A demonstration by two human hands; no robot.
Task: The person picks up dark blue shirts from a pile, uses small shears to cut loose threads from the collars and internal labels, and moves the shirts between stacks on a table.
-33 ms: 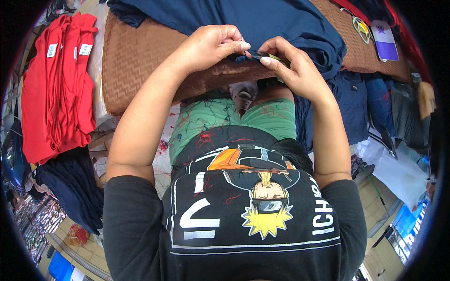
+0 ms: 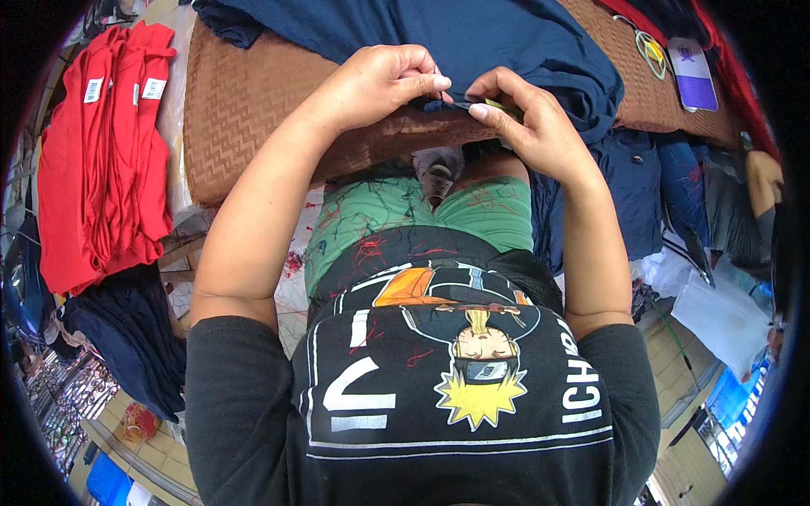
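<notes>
A navy garment point(image 2: 472, 46) lies spread over a brown padded surface, its near edge bunched between my hands. My left hand point(image 2: 388, 84) is closed in a pinch at that edge, thumb against forefinger, holding the garment; a thin dark strand seems to show at the fingertips. Just right of it, my right hand point(image 2: 527, 122) is closed around small thread snips point(image 2: 504, 106) with a yellowish handle. Their narrow metal blades point left toward the pinched edge, close to my left fingertips. My palm and fingers hide most of the handle.
Folded red garments point(image 2: 105, 160) with white tags hang at the left, above dark cloth point(image 2: 131, 337). The brown patterned cover point(image 2: 245, 118) runs under the work. At the far right lie a coiled cord point(image 2: 650, 55) and a purple-and-white card point(image 2: 692, 76). Thread scraps cover my green shorts point(image 2: 371, 202).
The snips' blades have shifted very slightly at my left fingertips, and a little more of the metal shows. Both arms stay in place.
</notes>
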